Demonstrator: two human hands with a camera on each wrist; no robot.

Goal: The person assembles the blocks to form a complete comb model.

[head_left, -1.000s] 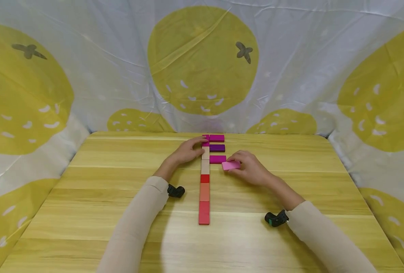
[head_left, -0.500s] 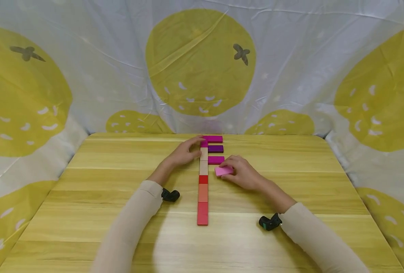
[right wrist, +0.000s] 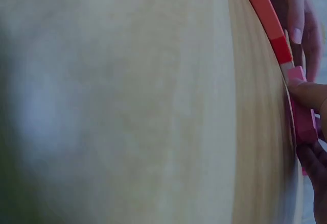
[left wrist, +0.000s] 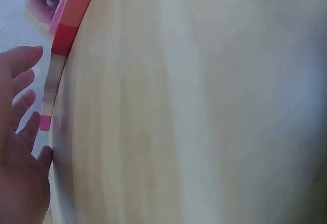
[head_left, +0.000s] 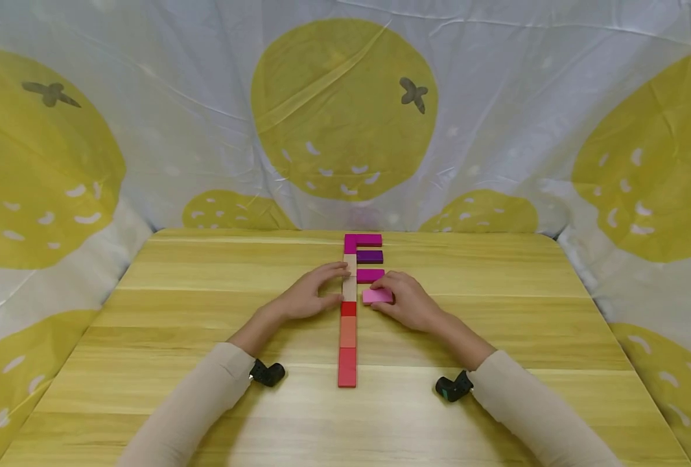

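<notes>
A column of flat coloured blocks runs up the middle of the table in the head view. From near to far it has a coral-red block [head_left: 347,368], an orange one [head_left: 348,332], a red one [head_left: 348,309], beige blocks [head_left: 349,288] and a magenta one [head_left: 350,245]. My right hand [head_left: 412,303] pinches a pink block [head_left: 376,296] between thumb and fingers, just right of the beige part. On the other side my left hand [head_left: 309,295] has loosely extended fingers, with the fingertips at the beige blocks. The left wrist view shows its fingers [left wrist: 23,83] spread, holding nothing.
Sticking out rightward from the column are a magenta block [head_left: 370,240], a purple block [head_left: 370,257] and another magenta block [head_left: 370,276]. The wooden table [head_left: 164,272] ends at a curtain [head_left: 485,130] with a yellow fruit print. Black wrist cameras hang beneath both sleeves.
My right hand has brought the pink block left and nearer, below the nearest magenta side block. My left hand has slid from the magenta end of the column down to the beige blocks.
</notes>
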